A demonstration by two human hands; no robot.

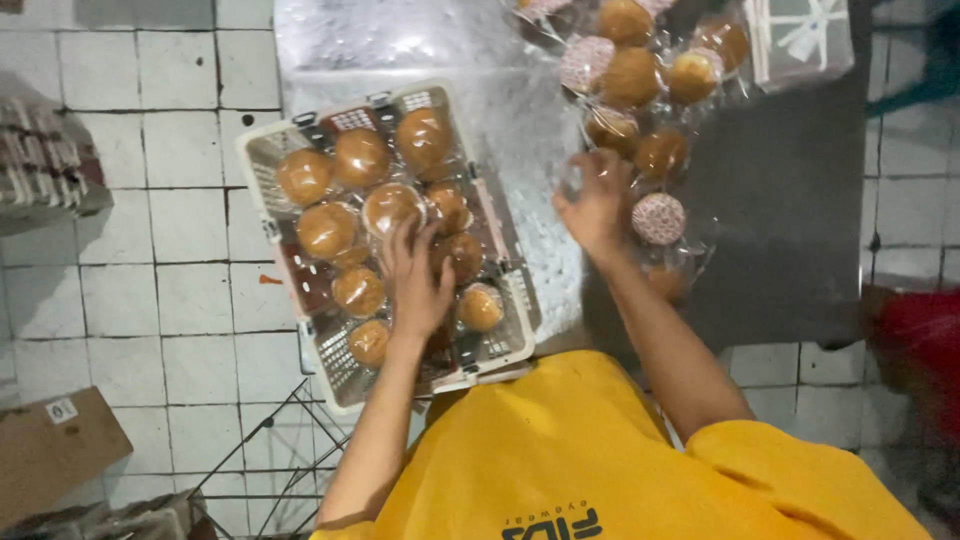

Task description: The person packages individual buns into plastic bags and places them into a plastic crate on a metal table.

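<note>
White floor tiles (pixel 180 250) surround a dark bench (pixel 790 200) seen from the head camera. At its near edge sits a white plastic basket (pixel 262 170) filled with wrapped golden buns (pixel 360 157). The left hand (pixel 415 280) lies inside the basket, fingers spread open, fingertips touching one wrapped bun (pixel 392 207). The right hand (pixel 597 205) hovers open, fingers loosely curled, beside a pile of wrapped buns (pixel 632 77) on the bench, gripping nothing. A cardboard box (pixel 55 450) lies on the floor.

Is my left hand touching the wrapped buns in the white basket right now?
Touching. The head view shows the left hand lying flat on the wrapped buns in the white basket, fingertips on one wrapper.
</note>
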